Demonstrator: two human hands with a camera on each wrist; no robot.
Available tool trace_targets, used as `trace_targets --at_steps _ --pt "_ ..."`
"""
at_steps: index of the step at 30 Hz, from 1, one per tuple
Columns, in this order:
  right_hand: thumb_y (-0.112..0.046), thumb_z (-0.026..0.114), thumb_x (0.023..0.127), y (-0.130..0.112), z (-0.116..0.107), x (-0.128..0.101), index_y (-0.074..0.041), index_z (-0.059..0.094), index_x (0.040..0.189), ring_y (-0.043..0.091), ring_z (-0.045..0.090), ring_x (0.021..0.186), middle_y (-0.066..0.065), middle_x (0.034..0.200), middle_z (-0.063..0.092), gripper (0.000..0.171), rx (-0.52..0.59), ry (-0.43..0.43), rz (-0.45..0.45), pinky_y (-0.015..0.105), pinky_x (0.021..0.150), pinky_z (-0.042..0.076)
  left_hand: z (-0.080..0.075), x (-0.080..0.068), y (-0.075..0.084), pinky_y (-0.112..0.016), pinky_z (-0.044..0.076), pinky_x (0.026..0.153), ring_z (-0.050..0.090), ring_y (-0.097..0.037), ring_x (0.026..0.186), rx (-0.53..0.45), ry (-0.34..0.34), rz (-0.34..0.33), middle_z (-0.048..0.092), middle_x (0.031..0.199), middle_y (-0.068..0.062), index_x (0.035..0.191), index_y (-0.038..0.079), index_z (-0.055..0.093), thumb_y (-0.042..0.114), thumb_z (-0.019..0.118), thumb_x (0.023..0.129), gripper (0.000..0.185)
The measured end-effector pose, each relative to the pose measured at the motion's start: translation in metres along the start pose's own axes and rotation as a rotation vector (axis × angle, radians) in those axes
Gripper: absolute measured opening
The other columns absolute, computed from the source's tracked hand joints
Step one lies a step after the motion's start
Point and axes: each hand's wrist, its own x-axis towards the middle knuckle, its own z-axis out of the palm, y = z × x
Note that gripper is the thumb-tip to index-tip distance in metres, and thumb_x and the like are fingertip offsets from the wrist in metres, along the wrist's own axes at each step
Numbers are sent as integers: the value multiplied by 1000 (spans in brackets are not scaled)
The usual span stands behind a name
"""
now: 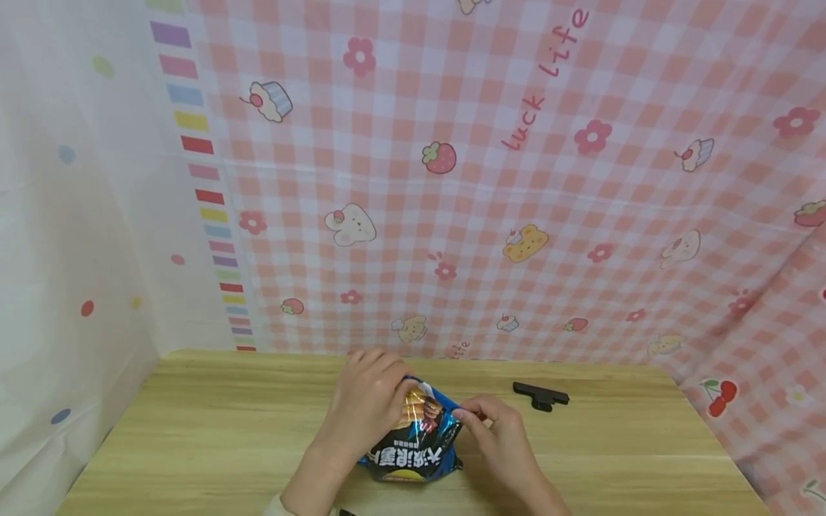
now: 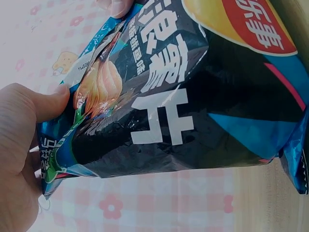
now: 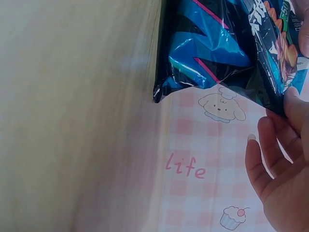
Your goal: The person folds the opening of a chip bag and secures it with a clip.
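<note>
"Two hands on one bag; how do they hold it?"

"The bare left hand (image 1: 371, 401) grips one end of the blue edge of a glossy black-and-blue snack bag with white lettering (image 1: 419, 430), thumb on the front, fingers behind. The bare right hand (image 1: 506, 433) pinches the opposite corner, its other fingers loosely bent."

"Where is the bag?"

"Between the hands, at the near side of the pale wood-grain surface (image 1: 213, 430). I can't tell whether its lower end rests there."

"Why both corners?"

"Probably to draw that edge straight and steady the soft body. The yellow-and-red logo (image 2: 251, 24) sits towards the far end from the fingers."

"Anything inside?"

"The wrapper is opaque, so no contents show. Its bulge suggests it isn't empty. Whether the gripped edge is sealed or merely folded, I can't tell."

"And the long black plastic clip (image 1: 540, 395)?"

"It lies on the surface beyond the right hand, near but untouched; a handy spot, I'd judge, for that side."
</note>
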Motion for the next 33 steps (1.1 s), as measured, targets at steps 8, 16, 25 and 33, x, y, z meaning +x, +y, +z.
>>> trace_targets --at_steps 8,16,25,33 --pt "6 77 88 0 0 1 -17 76 83 4 58 72 -13 84 70 24 -55 2 -46 24 62 53 -1 -1 -1 -34 49 77 67 -22 89 20 -13 8 74 89 1 89 11 77 12 88 84 13" --pt "7 77 89 0 -3 1 -13 79 88 6 65 78 -7 87 74 20 -109 -4 -32 25 66 56 0 0 1 -33 50 78 66 -20 89 39 -39 7 74 91 1 92 11 77 13 88 85 13" --pt "8 77 88 2 -4 2 -12 80 91 6 68 81 -7 88 76 21 -170 -11 -111 26 67 57 -3 -1 0 -33 50 77 66 -20 88 37 -26 2 75 91 0 92 10 77 11 88 84 14" --pt "3 75 93 -4 -7 0 -16 77 92 2 61 81 -8 92 74 19 -253 -39 -44 26 70 55 -3 -1 1 -32 50 77 65 -20 89 41 -34 4 74 92 1 91 11 77 11 88 84 13"
